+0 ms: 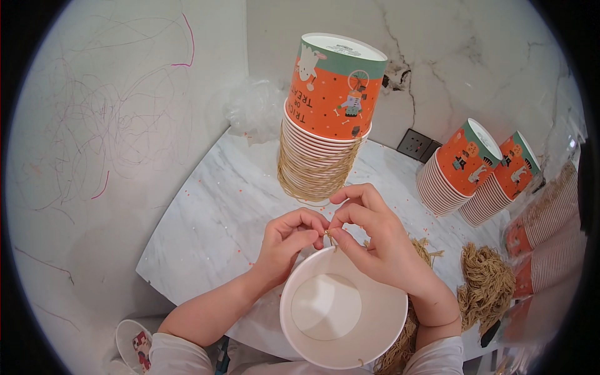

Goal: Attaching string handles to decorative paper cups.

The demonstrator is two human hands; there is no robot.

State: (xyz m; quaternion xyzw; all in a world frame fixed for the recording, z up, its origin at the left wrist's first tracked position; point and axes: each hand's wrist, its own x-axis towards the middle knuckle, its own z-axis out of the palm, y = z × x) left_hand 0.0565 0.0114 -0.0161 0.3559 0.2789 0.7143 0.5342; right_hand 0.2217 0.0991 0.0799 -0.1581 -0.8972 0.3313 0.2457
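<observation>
A white paper bucket (384,315) stands in front of me with its open mouth toward me. At its far rim, my left hand (289,239) and my right hand (374,236) meet, thumbs and fingers pinched on a short tan cord (331,240). The cord runs down to the rim, and its end between the fingertips is partly hidden. Another bit of cord pokes through the rim's near side. Just beyond my hands rises a tall stack of upside-down orange and green paper buckets (336,87), with many tan cord loops (315,165) hanging around its lower rims.
Two shorter bucket stacks (459,165) stand at the right by a wall socket (417,145). Bundles of tan cord (486,284) lie right of my arm. More buckets in clear plastic (544,244) line the right edge. A clear plastic bag (255,109) sits at the marble-patterned table's (206,219) far corner.
</observation>
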